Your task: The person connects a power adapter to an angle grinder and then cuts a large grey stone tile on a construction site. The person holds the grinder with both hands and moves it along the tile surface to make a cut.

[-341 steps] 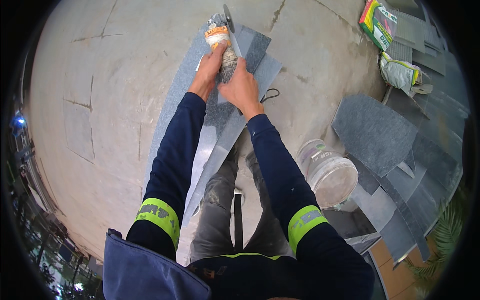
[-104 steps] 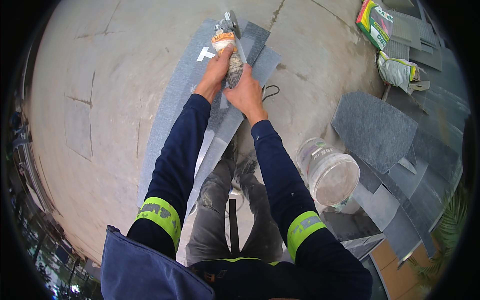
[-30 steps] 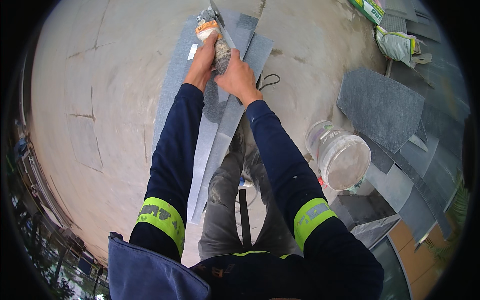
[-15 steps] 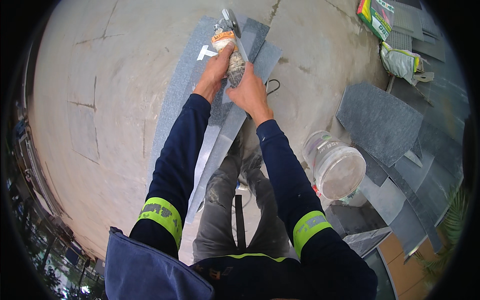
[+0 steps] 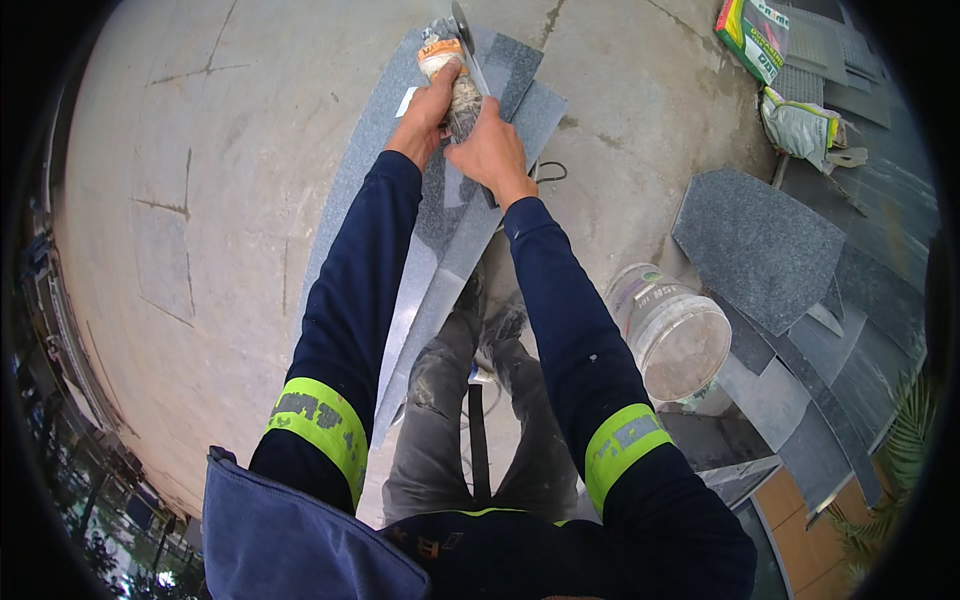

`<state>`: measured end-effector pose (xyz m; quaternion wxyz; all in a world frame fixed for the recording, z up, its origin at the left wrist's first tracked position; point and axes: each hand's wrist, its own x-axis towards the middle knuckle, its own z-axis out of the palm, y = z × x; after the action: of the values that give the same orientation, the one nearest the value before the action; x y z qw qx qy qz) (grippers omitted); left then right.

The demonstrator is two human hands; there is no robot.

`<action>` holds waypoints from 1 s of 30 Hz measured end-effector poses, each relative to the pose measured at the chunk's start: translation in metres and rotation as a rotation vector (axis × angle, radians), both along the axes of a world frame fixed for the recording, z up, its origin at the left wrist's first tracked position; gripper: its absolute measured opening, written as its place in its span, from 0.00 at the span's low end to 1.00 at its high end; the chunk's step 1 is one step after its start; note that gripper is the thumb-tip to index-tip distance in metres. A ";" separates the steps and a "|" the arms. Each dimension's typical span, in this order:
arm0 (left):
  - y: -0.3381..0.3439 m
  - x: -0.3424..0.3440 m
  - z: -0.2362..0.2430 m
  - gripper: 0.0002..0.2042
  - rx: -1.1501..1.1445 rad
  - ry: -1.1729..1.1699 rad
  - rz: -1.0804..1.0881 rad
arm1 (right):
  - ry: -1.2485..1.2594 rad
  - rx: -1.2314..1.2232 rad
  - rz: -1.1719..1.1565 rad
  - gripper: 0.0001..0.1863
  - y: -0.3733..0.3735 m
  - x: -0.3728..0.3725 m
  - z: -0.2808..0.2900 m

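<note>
An angle grinder [image 5: 441,52] with an orange and white, dusty body is held over grey speckled stone slabs [image 5: 357,205]. My left hand [image 5: 428,112] wraps round its front part, just behind the orange band. Farther back, my right hand [image 5: 492,155] is closed on the dark rear of the body. The cutting disc [image 5: 462,27] stands nearly edge-on at the far end, right of the grinder's head. I cannot tell whether it touches stone. A white tape mark [image 5: 406,102] on the slab is partly hidden by my left hand.
Right of my legs stands a dusty white bucket [image 5: 683,345]. Beyond it lie a cut stone piece [image 5: 765,245] and several overlapping slabs. Bags [image 5: 752,42] sit at the far right. A black cord [image 5: 552,171] loops beside the slabs on the concrete floor [image 5: 240,130].
Both hands and the grinder have shifted slightly left. The disc has turned more edge-on, and my left hand now covers more of the white tape.
</note>
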<state>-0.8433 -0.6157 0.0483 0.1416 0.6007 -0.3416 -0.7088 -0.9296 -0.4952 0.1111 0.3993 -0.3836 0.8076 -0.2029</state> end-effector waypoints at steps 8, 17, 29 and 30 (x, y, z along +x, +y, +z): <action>-0.010 0.004 -0.014 0.27 0.073 0.087 -0.020 | 0.013 0.014 0.008 0.41 0.001 0.000 0.003; -0.007 0.005 -0.005 0.26 0.027 0.058 -0.068 | 0.006 0.000 0.008 0.44 0.003 -0.001 0.002; 0.054 0.012 0.026 0.36 -0.060 0.096 -0.047 | -0.019 -0.026 -0.021 0.44 0.056 0.006 0.022; 0.054 0.011 0.027 0.36 -0.050 0.075 -0.037 | -0.022 -0.020 -0.023 0.44 0.056 0.006 0.021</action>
<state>-0.8319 -0.5618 0.0751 0.1560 0.5636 -0.3646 -0.7246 -0.9233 -0.4393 0.1324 0.4018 -0.3760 0.8055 -0.2199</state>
